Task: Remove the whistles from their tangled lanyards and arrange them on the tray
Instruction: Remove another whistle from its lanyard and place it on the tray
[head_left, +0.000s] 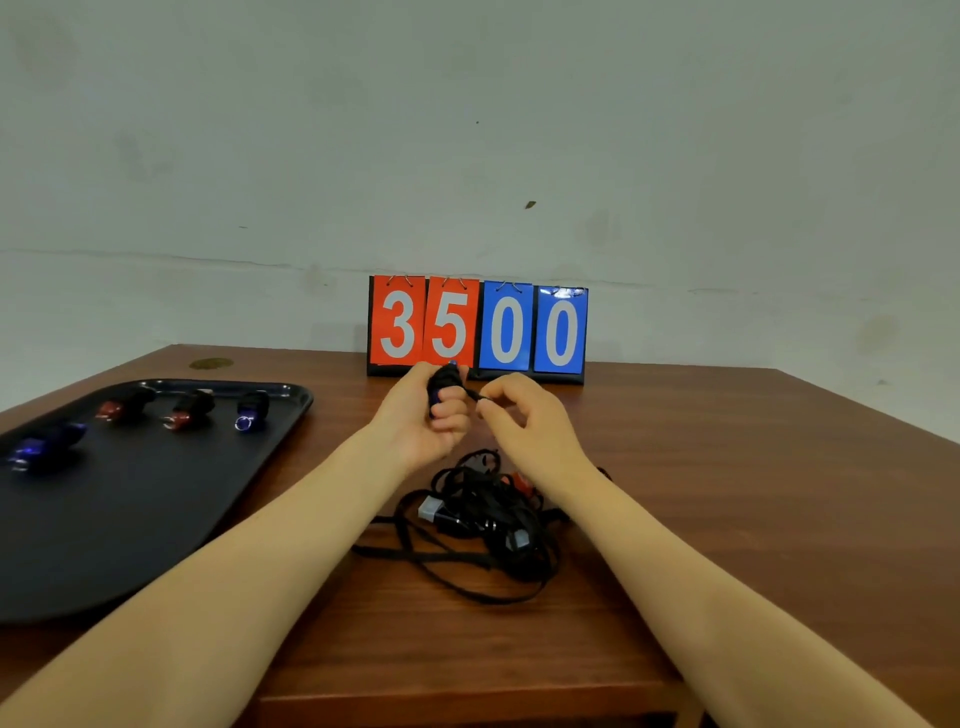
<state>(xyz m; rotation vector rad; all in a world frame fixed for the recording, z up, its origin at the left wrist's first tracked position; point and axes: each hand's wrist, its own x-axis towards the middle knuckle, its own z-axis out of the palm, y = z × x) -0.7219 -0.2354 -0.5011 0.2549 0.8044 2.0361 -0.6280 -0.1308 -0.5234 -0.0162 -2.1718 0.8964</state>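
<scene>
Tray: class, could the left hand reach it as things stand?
Probably yes. The tray lies on the left hand's own side with only bare table between, though that hand is gripping a blue whistle and the right hand pinches its cord.

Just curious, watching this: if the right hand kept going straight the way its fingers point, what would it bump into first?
The right hand points left, pinching a black lanyard. It would most likely meet the left hand first, which grips a wrapped blue whistle. They look close together, though depth is hard to judge.
</scene>
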